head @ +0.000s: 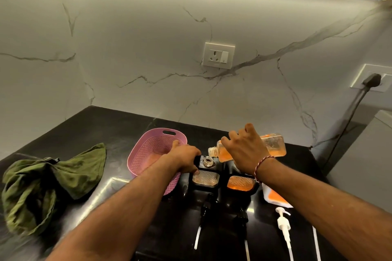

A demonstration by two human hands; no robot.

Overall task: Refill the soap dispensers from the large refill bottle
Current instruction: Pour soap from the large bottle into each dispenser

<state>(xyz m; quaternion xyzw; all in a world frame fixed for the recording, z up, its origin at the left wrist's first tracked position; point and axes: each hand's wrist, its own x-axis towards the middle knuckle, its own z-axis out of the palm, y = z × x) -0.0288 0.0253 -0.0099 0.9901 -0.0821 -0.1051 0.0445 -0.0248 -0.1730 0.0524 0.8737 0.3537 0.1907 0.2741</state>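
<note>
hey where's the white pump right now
In the head view, the white pump lies flat on the black counter at lower right, just nearer than the orange-and-white pouch and right of the orange-filled dispenser.

readable text: none | refill bottle (pixel 274 144): showed no legible label | wall socket (pixel 219 55): any mark on its plate was too small to read | white-and-orange pouch (pixel 273 196): no print could be made out

Bare forearms run to the left hand (pixel 185 159) and right hand (pixel 244 150); just behind the right one, a thin red-and-white thread band (pixel 265 164) circles the wrist.
</note>
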